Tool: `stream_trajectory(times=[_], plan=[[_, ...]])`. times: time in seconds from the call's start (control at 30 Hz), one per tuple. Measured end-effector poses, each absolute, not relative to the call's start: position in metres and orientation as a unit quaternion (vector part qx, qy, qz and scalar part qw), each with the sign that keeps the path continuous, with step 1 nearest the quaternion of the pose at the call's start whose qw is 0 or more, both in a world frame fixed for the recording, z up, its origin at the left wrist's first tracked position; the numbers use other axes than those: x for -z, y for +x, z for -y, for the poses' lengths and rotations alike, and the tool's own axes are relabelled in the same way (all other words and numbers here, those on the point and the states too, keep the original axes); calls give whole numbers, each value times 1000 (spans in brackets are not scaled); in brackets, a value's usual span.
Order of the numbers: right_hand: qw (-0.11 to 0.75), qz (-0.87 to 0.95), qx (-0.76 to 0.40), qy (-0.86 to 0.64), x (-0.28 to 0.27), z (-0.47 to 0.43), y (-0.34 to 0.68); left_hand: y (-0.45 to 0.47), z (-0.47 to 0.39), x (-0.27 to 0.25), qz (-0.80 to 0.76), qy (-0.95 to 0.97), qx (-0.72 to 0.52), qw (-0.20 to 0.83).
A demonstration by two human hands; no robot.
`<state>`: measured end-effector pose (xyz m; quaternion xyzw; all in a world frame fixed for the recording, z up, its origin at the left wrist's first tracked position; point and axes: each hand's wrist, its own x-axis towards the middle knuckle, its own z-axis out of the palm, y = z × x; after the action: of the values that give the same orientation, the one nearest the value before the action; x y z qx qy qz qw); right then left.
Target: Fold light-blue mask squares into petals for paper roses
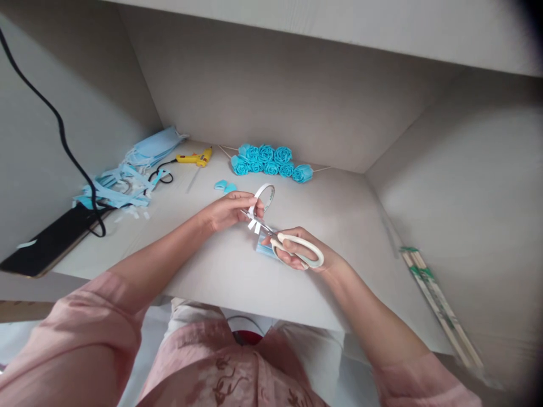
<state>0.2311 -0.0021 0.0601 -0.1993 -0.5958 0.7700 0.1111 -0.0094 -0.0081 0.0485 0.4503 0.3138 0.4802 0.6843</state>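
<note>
My left hand (pixel 233 210) pinches a narrow roll of white tape (pixel 270 195), held upright above the desk. My right hand (pixel 297 249) has its fingers through the cream handles of a pair of scissors (pixel 311 253). The blades reach toward my left fingers, at the strip coming off the roll. Small white tape pieces (pixel 254 225) hang by the blades; whether they are fully cut off I cannot tell. Beneath the scissors a blue pleated piece of face mask (pixel 266 245) lies on the desk, partly hidden by my right hand.
Blue rose-like flowers (pixel 267 158) on thin sticks lie at the back, with small blue pieces (pixel 224 186) nearby. A yellow glue gun (pixel 195 157), face masks (pixel 155 146), blue scraps (pixel 116 189) and a dark phone-like slab (pixel 55 237) are left. Wrapped sticks (pixel 441 305) lie right. A black cable (pixel 59 121) hangs left.
</note>
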Motion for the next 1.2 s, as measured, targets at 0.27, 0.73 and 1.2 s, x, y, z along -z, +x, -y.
stream_trajectory(times=[0.27, 0.73, 1.2], plan=[[109, 602, -748, -256, -59, 3, 227, -11, 8, -50, -308, 447, -487, 685], [172, 619, -710, -290, -58, -3, 227, -12, 7, -50, -240, 510, -483, 671], [173, 619, -726, -243, -64, -1, 233, -9, 13, -57, -224, 487, -471, 701]])
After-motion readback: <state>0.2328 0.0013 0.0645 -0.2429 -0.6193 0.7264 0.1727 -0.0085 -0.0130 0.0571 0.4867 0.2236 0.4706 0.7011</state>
